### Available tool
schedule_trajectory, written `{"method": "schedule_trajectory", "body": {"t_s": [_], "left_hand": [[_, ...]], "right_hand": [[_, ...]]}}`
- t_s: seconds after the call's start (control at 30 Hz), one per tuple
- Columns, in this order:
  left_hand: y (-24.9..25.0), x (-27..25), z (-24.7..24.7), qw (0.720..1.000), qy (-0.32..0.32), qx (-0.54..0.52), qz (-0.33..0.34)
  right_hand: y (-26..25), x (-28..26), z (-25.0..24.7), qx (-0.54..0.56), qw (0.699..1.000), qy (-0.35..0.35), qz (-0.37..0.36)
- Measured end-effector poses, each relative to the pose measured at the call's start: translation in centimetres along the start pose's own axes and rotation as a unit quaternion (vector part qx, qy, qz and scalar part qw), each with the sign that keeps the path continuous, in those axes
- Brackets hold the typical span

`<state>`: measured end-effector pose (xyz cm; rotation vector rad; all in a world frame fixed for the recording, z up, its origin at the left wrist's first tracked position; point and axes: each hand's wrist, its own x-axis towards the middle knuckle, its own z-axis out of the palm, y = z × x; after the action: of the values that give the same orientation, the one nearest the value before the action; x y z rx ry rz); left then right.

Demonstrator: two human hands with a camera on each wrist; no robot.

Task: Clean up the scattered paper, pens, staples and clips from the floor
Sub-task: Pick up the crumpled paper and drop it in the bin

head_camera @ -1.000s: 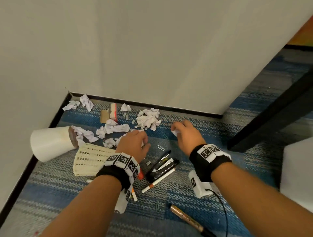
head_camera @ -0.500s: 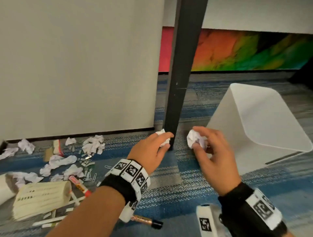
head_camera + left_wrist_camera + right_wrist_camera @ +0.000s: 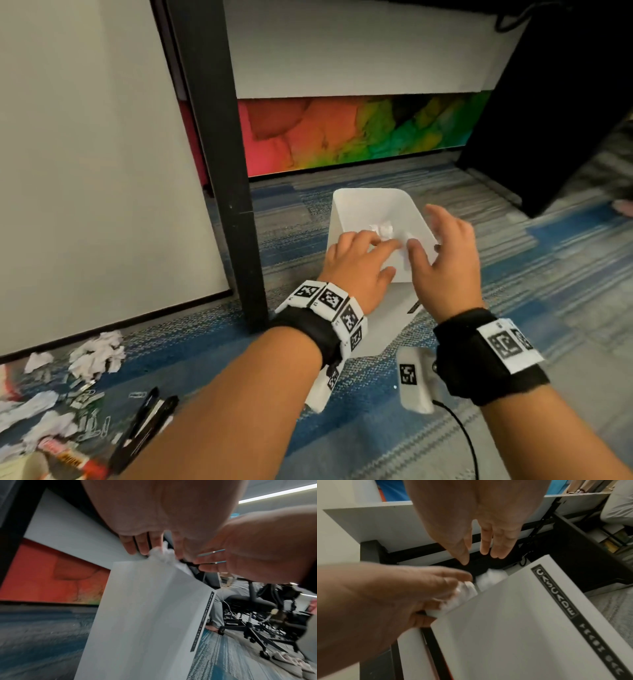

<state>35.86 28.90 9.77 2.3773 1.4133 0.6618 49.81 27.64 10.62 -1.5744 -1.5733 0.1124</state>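
Both hands hover over the open top of a white trash bin standing on the carpet. My left hand pinches a crumpled white paper ball between fingers and thumb at the bin's rim; the right wrist view shows that ball under the left fingers. My right hand is spread open with straight fingers and holds nothing. A second paper ball lies loose below it inside the bin's mouth.
A black desk leg stands just left of the bin. At lower left the carpet carries crumpled papers, paper clips, black pens and a marker. An office chair with a seated person is off right.
Both hands carried paper balls from the pile to the right and over the bin. The right hand opened and its ball dropped away; the left hand still has its ball.
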Motion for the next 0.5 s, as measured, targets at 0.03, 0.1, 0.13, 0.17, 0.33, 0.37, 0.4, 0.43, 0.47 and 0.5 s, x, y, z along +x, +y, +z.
{"method": "schedule_trajectory", "body": {"t_s": [0.03, 0.1, 0.13, 0.17, 0.33, 0.37, 0.4, 0.43, 0.47, 0.5], "left_hand": [[-0.2, 0.0, 0.4, 1.000, -0.012, 0.003, -0.015], [-0.7, -0.6, 1.0, 1.000, -0.016, 0.000, -0.025], [-1.0, -1.1, 1.0, 1.000, -0.005, -0.006, -0.017], [-1.3, -1.7, 0.7, 1.000, 0.015, -0.019, -0.006], [-5.1, -6.6, -2.1, 0.997, 0.073, -0.027, -0.023], [-6.3, -7.8, -2.7, 0.997, 0.064, -0.012, -0.039], [-7.6, -9.3, -3.5, 0.997, 0.051, 0.005, -0.061], [-9.0, -10.9, -4.1, 0.995, 0.030, 0.024, -0.089], [-10.5, -12.6, -4.8, 0.992, 0.008, 0.045, -0.119], [-12.1, -14.4, -5.4, 0.986, -0.009, 0.064, -0.151]], "right_hand": [[0.1, -0.1, -0.1, 0.002, 1.000, 0.002, 0.003], [0.2, -0.6, -0.1, 0.009, 1.000, 0.003, 0.001], [0.1, -0.9, 0.0, 0.012, 1.000, 0.003, -0.005], [0.0, -1.3, 0.1, 0.013, 1.000, 0.004, -0.015], [-3.5, -3.8, 2.4, 0.030, 0.993, -0.031, -0.111], [-4.7, -4.5, 3.2, 0.035, 0.989, -0.058, -0.132], [-5.9, -5.1, 4.3, 0.039, 0.983, -0.092, -0.153], [-7.0, -5.8, 5.6, 0.046, 0.975, -0.133, -0.172], [-8.1, -6.5, 7.1, 0.053, 0.965, -0.176, -0.187], [-9.1, -7.2, 8.9, 0.057, 0.952, -0.220, -0.204]]}}
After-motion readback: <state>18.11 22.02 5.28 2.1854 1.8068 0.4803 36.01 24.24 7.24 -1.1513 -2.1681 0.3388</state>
